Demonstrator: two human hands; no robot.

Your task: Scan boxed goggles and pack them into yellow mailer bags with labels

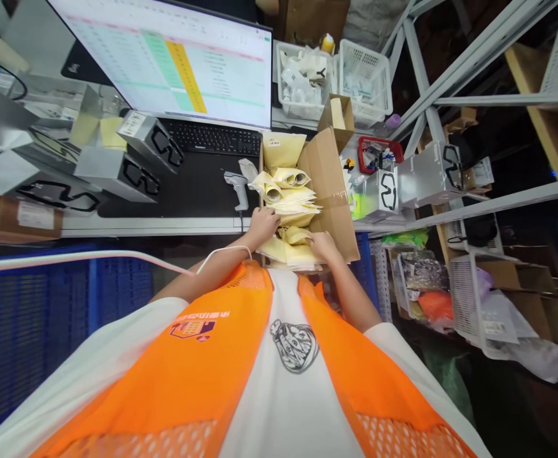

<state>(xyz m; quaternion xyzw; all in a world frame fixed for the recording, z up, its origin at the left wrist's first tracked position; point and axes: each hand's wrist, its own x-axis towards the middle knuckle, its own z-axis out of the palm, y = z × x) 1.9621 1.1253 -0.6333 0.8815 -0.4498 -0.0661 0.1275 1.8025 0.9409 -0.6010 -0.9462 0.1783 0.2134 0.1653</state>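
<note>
Nearest the camera is your orange vest (221, 356), worn open over a white shirt (254, 401); the vest has a printed emblem and pale characters too blurred to read, and the shirt carries a black line drawing. Beyond it, at the desk edge, is a cardboard box (331, 184) with its right flap spread outward. In it stand the paper envelopes (298, 207): pale yellow, packed in a row, creased and uneven, a few bulging into rounded, tube-like mouths. The envelope at the far end bears dark writing too small to read. Your left hand (263, 224) is at the box's left edge, fingers bent over the envelopes; you cannot tell from this view whether they grip any. Your right hand (323, 245) is at the right edges of the nearer envelopes, fingertips touching the paper, their hold also unclear.

Past the box are 2 white baskets: the left basket (302, 112) is heaped with clear plastic bags, while the right basket (387, 83) has a few packets low inside. A red tray (381, 141) contains small mixed items. Left of your box are a scanner (238, 189), a black keyboard (207, 138) and a monitor (174, 63) showing a spreadsheet with green and yellow columns, its text illegible.
</note>
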